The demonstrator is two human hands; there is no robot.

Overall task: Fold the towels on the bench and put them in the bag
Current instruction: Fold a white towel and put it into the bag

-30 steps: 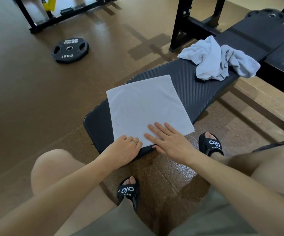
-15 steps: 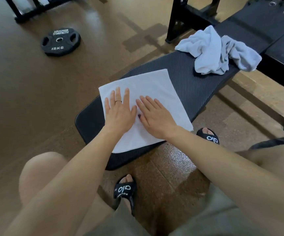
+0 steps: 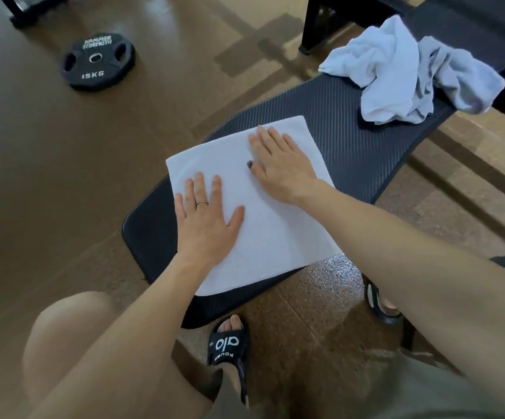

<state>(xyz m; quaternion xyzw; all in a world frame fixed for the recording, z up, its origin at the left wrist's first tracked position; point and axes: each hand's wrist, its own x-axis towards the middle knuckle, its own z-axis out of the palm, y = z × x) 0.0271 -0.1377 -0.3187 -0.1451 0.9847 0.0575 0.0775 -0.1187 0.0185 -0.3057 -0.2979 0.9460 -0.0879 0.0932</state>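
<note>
A white towel point(image 3: 272, 234) lies flat, folded into a rectangle, on the near end of the black padded bench point(image 3: 354, 140). My left hand point(image 3: 206, 216) rests palm down on the towel's left part, fingers spread. My right hand point(image 3: 278, 164) presses flat on the towel's far right part, fingers pointing away from me. Neither hand grips anything. A crumpled pile of pale towels point(image 3: 408, 74) sits farther along the bench at the upper right. No bag is in view.
A black 15 kg weight plate point(image 3: 97, 63) lies on the brown floor at the upper left. A black rack leg point(image 3: 314, 28) stands behind the bench. My knees and feet in black slides point(image 3: 228, 349) are close to the bench's near edge.
Both hands slid from the towel's near edge up over its surface. They then spread apart, the right toward the far corner, the left staying on the left side.
</note>
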